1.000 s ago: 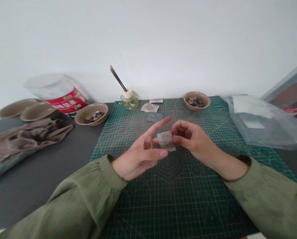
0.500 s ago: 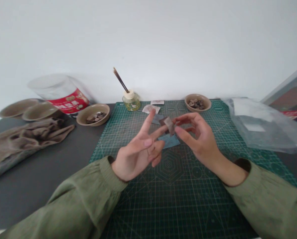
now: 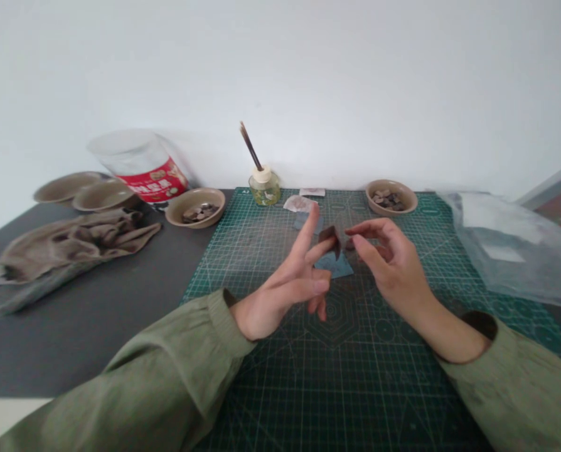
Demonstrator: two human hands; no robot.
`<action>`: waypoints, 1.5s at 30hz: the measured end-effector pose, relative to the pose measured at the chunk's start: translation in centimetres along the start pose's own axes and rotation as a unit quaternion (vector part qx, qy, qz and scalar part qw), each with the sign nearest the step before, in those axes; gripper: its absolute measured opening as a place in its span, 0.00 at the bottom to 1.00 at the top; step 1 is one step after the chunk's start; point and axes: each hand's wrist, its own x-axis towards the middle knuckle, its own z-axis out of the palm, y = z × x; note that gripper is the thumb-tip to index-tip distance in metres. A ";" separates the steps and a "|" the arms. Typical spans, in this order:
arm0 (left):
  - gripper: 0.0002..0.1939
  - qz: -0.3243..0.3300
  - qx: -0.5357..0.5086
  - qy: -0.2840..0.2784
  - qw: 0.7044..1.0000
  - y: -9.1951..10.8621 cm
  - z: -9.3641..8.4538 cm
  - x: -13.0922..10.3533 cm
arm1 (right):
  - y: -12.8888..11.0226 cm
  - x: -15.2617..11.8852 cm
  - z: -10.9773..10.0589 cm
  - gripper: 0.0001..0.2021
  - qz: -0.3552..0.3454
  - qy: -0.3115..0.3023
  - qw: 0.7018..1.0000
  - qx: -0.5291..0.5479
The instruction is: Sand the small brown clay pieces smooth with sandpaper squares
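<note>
The dark, bent piece (image 3: 330, 242) sat on a finger of the left hand (image 3: 290, 285), above the green cutting mat (image 3: 309, 376); that hand was spread, its index finger raised. The right hand (image 3: 351, 242) was just beside it, thumb and fingers curled near a small dark bit; whether they gripped it could not be told. Below lay a blue piece (image 3: 339, 266). Farther back stood a bowl of small chunks (image 3: 391, 209) and a reed bottle (image 3: 264, 188).
</note>
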 end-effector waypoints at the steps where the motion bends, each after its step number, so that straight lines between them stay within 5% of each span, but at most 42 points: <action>1: 0.59 0.006 0.009 -0.013 1.000 -0.1 -0.2 0.0 | 0.0 0.0 0.0 0.11 -0.002 0.002 1.000 -0.004; 7: 0.56 0.017 0.021 -0.038 0.999 -0.4 -0.7 0.0 | -0.2 -0.1 0.1 0.16 -0.001 -0.020 0.998 -0.066; 11: 0.54 0.001 0.029 -0.036 0.999 -0.2 -0.6 0.0 | -0.5 0.0 -0.1 0.09 -0.011 -0.011 0.995 -0.102; 17: 0.44 -0.014 0.032 0.001 0.999 0.2 -0.7 0.1 | -0.5 0.3 -0.6 0.09 0.005 0.043 0.991 -0.129; 27: 0.29 -0.002 0.102 0.090 0.991 0.3 -0.1 0.8 | -0.1 0.6 -0.7 0.09 0.013 0.040 0.993 -0.107; 33: 0.22 0.024 0.207 0.155 0.966 0.2 -0.6 1.0 | 0.3 1.2 -1.4 0.10 0.041 0.069 0.995 -0.062; 38: 0.18 0.072 0.311 0.241 0.917 0.1 -1.0 1.2 | 0.0 1.3 -1.4 0.12 0.067 0.042 0.997 -0.013; 45: 0.23 0.044 0.352 0.223 0.908 -0.2 -1.3 1.4 | -0.2 1.4 -1.2 0.11 0.064 0.021 0.998 0.017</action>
